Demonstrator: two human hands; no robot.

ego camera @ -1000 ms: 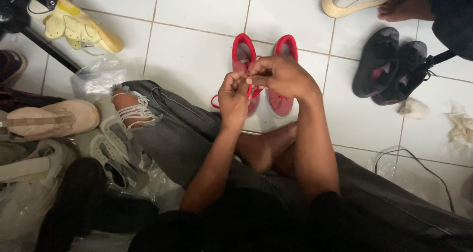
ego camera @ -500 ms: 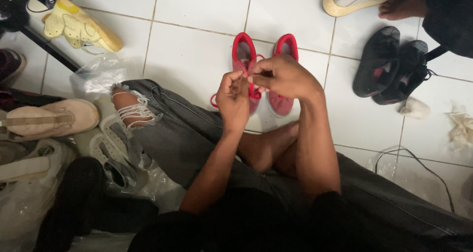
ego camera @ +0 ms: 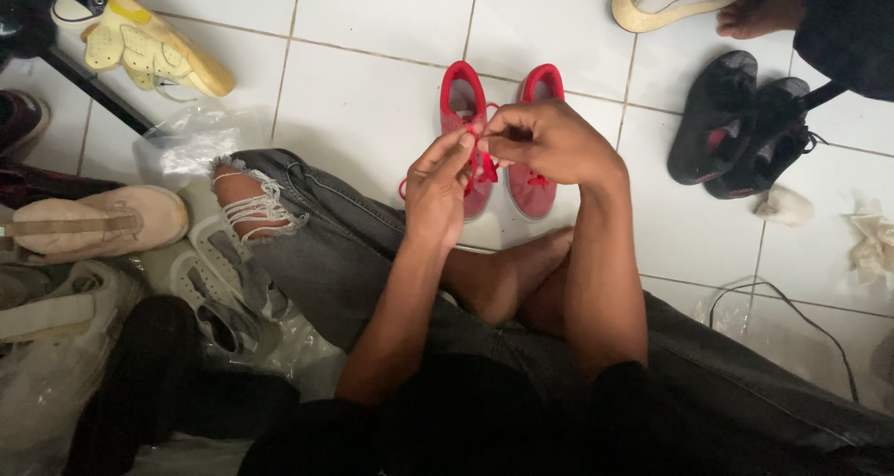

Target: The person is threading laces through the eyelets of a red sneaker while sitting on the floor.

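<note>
A: Status on the hands?

B: Both over the left shoe of the red pair (ego camera: pixel 463 131), out on the white tile floor (ego camera: pixel 363 103) just past the person's knee. Left hand (ego camera: pixel 436 192) has its fingertips pinched on the red lace (ego camera: pixel 480 164). Right hand (ego camera: pixel 545 141) is closed in a pinch on the same lace, slightly higher.

A: How does that lace handle?

B: My read: thin, soft, limp, no stiffness to push with. Only tension works. Fingertip pinch close to the eyelets is the right hold; further out it just flops. A loop hangs free on the shoe's left side.

A: Shoe itself?

B: Looks light, fabric upper, flexible. Likely to slide on glossy tile if the lace is pulled hard. Nothing pins it down.

A: Room to move?

B: Bare tile to the left of the pair and beyond it. Right side tighter: black shoes (ego camera: pixel 745 136) near, crumpled tissue (ego camera: pixel 785 206) beside them. Ripped grey jeans (ego camera: pixel 317 234) and a bare foot (ego camera: pixel 507 276) crowd the near side. Another person's foot (ego camera: pixel 759 15) at the far right corner, well apart. Cable (ego camera: pixel 792 308) on the floor by the right leg.
</note>
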